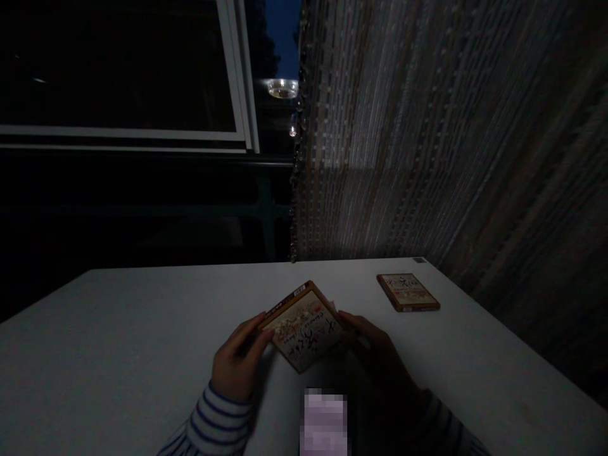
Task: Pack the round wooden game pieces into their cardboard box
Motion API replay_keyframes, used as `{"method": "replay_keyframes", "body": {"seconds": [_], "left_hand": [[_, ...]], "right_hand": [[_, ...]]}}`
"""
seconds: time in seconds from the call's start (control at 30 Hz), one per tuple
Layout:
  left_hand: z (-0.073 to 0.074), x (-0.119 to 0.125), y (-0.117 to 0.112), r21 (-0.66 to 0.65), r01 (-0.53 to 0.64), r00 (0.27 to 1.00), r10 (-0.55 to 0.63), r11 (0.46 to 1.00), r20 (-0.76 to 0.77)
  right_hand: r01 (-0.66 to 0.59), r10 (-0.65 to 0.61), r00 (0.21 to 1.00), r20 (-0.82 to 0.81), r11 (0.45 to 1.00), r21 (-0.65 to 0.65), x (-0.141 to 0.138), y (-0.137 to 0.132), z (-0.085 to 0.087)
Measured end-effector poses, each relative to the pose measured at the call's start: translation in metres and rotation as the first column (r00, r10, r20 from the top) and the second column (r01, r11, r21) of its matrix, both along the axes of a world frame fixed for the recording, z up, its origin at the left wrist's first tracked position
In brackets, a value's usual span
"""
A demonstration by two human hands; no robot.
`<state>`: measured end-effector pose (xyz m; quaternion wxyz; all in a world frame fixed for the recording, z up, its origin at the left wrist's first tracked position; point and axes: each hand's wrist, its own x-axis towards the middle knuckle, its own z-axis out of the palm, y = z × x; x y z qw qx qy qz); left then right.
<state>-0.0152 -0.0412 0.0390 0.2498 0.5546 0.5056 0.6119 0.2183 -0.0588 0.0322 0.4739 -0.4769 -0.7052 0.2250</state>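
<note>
Above the white table, both hands hold up a flat Chinese chess box [304,329], tilted, with a pale printed face, dark brush-like characters and brown edges. My left hand [240,358] grips its left corner, thumb across the front and fingers along the edge. At the box's right side my right hand [375,345] is closed, its fingers partly lost in shadow. A second, similar box [409,292] lies flat farther off to the right, apart from both hands.
The white table [128,329] spans the foreground. A blurred-out pinkish rectangle [325,423] is at the bottom centre. Behind the table are a string curtain [380,139] and a white window frame [237,95]. A small dark patch [419,259] marks the far right corner. Lighting is dim.
</note>
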Motion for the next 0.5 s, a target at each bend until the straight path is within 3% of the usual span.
{"method": "replay_keyframes", "body": {"seconds": [0.17,0.3,0.5], "left_hand": [[0.0037,0.0024,-0.0004,-0.049,-0.017,0.999,0.019,0.999,0.038],[0.0013,0.0013,0.0029,-0.163,0.006,0.994,0.013,0.987,0.113],[-0.0024,-0.0052,0.0081,-0.224,0.059,0.995,-0.041,0.973,0.088]], "right_hand": [[-0.028,0.027,0.999,-0.027,0.999,-0.044,-0.0028,-0.0018,0.0054],[-0.035,0.03,0.997,-0.067,0.996,-0.084,-0.0052,-0.0037,0.0088],[0.042,-0.046,0.998,-0.053,0.996,-0.076,-0.005,-0.0028,0.0064]]}}
